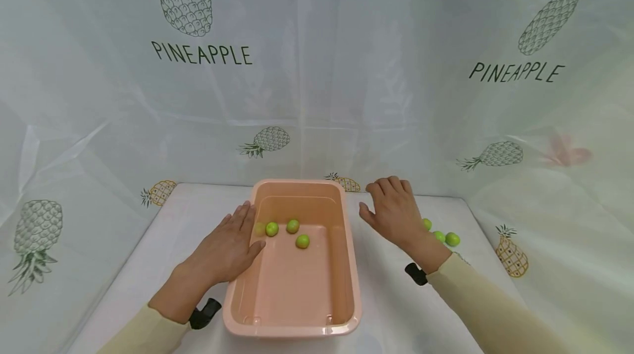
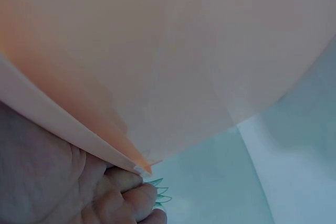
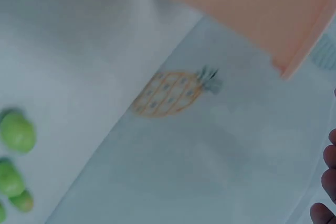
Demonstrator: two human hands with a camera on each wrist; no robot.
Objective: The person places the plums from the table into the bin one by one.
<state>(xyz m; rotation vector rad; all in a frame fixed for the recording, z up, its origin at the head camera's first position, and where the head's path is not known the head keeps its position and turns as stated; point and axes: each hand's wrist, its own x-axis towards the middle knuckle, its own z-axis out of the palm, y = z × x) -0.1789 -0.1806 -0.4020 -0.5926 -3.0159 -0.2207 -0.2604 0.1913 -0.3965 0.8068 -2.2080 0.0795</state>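
Best steady the tub [image 1: 297,288] with left hand [image 1: 225,249] flat, ungrasping; pinch fruit [image 1: 452,239] lightly with right hand [image 1: 394,211], now loose, seemingly empty.

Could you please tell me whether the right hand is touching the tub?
Apart: the head view shows white table between the right hand and the tub.

1. Head view: from six o'clock, facing forward and down, far enough to frame the whole tub [image 1: 292,331].
2. Left wrist view: faces the tub's wall very closely, fingers [image 2: 140,200] at seven o'clock.
3. Right wrist view: farther off, tub at one o'clock; shares green fruits [image 3: 17,132], at eight o'clock, with the head view.
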